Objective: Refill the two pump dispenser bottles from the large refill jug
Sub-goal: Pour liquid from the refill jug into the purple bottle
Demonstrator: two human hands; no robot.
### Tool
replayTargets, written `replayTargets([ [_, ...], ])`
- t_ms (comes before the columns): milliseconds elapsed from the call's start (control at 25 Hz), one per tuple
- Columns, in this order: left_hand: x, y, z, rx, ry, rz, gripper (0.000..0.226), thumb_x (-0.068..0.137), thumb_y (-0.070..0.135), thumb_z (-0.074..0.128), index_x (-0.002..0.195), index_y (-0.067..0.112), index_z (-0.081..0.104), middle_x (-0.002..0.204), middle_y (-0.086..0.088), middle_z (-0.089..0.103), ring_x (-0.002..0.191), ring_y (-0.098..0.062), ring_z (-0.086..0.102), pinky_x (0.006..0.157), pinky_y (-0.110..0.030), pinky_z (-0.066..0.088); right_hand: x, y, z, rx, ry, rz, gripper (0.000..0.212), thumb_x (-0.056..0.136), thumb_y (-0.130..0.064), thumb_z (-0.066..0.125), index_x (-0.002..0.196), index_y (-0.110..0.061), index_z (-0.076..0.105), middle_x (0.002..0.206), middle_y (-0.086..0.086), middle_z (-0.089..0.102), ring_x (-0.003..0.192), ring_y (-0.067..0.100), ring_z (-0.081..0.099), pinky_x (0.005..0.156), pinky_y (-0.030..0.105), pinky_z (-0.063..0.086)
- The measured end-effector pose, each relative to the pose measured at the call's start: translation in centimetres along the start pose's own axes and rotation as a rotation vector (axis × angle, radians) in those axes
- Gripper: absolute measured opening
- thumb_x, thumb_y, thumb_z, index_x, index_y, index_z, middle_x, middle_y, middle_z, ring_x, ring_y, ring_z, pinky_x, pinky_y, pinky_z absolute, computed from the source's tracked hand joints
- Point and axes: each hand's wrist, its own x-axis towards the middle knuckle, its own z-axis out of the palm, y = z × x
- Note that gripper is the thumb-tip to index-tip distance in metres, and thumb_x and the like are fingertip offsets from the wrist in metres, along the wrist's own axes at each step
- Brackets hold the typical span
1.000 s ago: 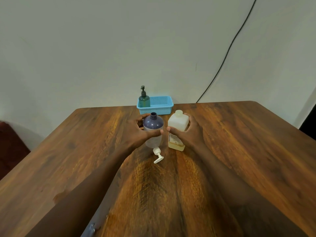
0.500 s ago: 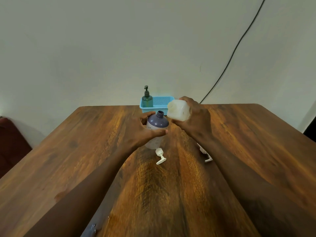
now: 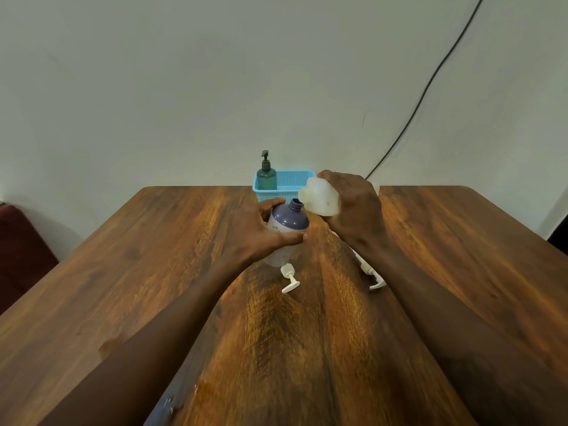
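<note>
My left hand [image 3: 261,232] grips a purple-topped dispenser bottle [image 3: 287,221] that stands on the wooden table [image 3: 153,256], its neck open and leaning slightly right. My right hand [image 3: 353,207] holds the white refill jug [image 3: 319,196] lifted and tipped left, its mouth just above and right of the bottle's neck. Two white pump heads lie on the table: one [image 3: 289,278] in front of the bottle, another [image 3: 373,276] partly hidden under my right forearm. A green pump bottle [image 3: 266,175] stands in the blue basket [image 3: 292,181] behind.
The blue basket sits at the table's far edge against the white wall. A black cable [image 3: 430,81] runs down the wall at the right. A dark red seat [image 3: 21,250] shows at the left, beyond the table's edge.
My right hand has lifted the jug off the table and tipped it leftward over the purple bottle's neck. The second pump head, hidden before, shows beside my right forearm. My left hand kept its grip.
</note>
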Motion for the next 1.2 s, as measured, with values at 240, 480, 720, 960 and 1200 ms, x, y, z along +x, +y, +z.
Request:
replayTargets([
  [240,-0.1,0.4,-0.1,0.025,-0.016,0.028,0.082,0.063,0.055,0.091,0.134,0.028,0.063,0.113,0.019,0.064,0.092,0.015,0.057,0.070,0.004,0.043,-0.1,0.6,0.1,-0.034,0.000,-0.033,0.073,0.070,-0.019,0.091,0.135,-0.016,0.058,0.127,0.011,0.068,0.111,0.032,0.064,0.096,0.045,0.055],
  [480,-0.1,0.4,-0.2,0.049,-0.035,0.032,0.079,0.064,0.049,0.093,0.133,0.025,0.064,0.111,0.018,0.063,0.091,0.016,0.056,0.069,0.004,0.043,0.0,1.2,0.4,-0.058,-0.027,-0.067,0.074,0.069,-0.017,0.091,0.136,-0.016,0.058,0.129,0.010,0.068,0.114,0.032,0.063,0.102,0.050,0.053],
  [720,-0.1,0.3,-0.1,0.056,-0.052,0.006,0.078,0.065,0.049,0.093,0.133,0.026,0.062,0.114,0.014,0.065,0.095,0.000,0.061,0.073,-0.005,0.043,0.3,1.2,0.5,-0.091,-0.008,-0.113,0.076,0.067,-0.013,0.091,0.136,-0.016,0.059,0.128,0.010,0.069,0.114,0.031,0.065,0.110,0.049,0.047],
  [960,-0.3,0.3,-0.2,0.070,-0.059,0.017,0.078,0.064,0.046,0.093,0.133,0.024,0.063,0.111,0.017,0.061,0.099,-0.003,0.059,0.075,-0.006,0.040,0.3,0.9,0.3,-0.101,-0.023,-0.130,0.078,0.066,-0.010,0.091,0.137,-0.017,0.058,0.129,0.010,0.068,0.115,0.032,0.064,0.111,0.050,0.047],
  [1200,-0.4,0.3,-0.3,0.061,-0.065,0.030,0.074,0.063,0.047,0.093,0.128,0.025,0.066,0.107,0.018,0.064,0.090,0.005,0.060,0.075,-0.007,0.044,0.4,0.7,0.2,-0.111,-0.015,-0.159,0.076,0.064,-0.002,0.089,0.134,-0.015,0.061,0.125,0.011,0.070,0.114,0.033,0.065,0.111,0.052,0.045],
])
